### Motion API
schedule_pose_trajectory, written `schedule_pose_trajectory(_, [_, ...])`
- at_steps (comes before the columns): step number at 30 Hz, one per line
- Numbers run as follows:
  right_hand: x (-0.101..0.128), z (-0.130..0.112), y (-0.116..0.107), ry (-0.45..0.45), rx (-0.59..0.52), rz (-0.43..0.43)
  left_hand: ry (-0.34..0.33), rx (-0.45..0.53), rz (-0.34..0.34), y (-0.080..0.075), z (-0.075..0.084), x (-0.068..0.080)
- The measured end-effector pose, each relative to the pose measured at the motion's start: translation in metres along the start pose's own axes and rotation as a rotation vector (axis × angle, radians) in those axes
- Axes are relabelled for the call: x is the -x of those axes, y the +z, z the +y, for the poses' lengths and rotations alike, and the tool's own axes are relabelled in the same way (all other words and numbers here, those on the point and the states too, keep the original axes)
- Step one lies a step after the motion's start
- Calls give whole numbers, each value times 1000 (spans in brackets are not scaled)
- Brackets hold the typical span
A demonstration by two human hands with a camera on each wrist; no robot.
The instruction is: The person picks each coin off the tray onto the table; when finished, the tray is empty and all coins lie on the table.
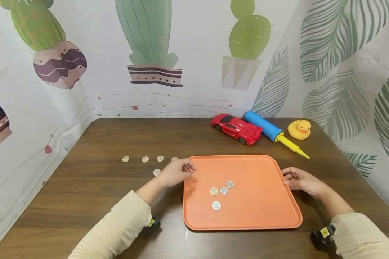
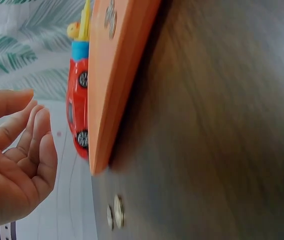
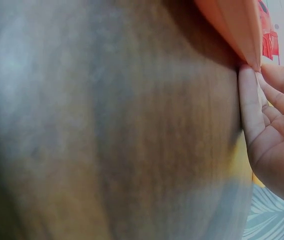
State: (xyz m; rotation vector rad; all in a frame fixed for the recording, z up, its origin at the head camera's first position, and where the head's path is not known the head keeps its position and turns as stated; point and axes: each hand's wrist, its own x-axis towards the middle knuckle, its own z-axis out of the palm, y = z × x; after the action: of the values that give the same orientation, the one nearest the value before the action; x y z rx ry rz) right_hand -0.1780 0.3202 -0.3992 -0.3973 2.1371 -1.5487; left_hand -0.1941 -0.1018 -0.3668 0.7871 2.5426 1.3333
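An orange tray (image 1: 256, 212) lies on the table with several gold and silver coins (image 1: 224, 191) on it. My left hand (image 1: 173, 174) hovers by the tray's left rim, fingers loosely bent. In the left wrist view, nothing sits between the left hand's (image 2: 19, 155) thumb and fingers. On the other side, my right hand (image 1: 306, 182) grips the tray's right rim. The right wrist view shows the fingertips (image 3: 249, 82) meeting the tray's corner edge (image 3: 247, 35). More coins (image 1: 145, 159) lie on the table left of the tray, one partly hidden by the left hand.
Behind the tray stand a red toy car (image 1: 236, 129), a blue and yellow pump (image 1: 264, 126) and a yellow rubber duck (image 1: 299, 129). A printed cloth (image 1: 201, 54) hangs along the back of the brown table (image 1: 100, 194).
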Motion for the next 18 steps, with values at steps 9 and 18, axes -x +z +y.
schedule_pose_trajectory(9, [0,1,0,-2,-8,1,20,3,-101,25,5,-10])
schedule_pose_trajectory(18, [0,0,-1,7,-4,5,25,-106,-185,41,4,-13])
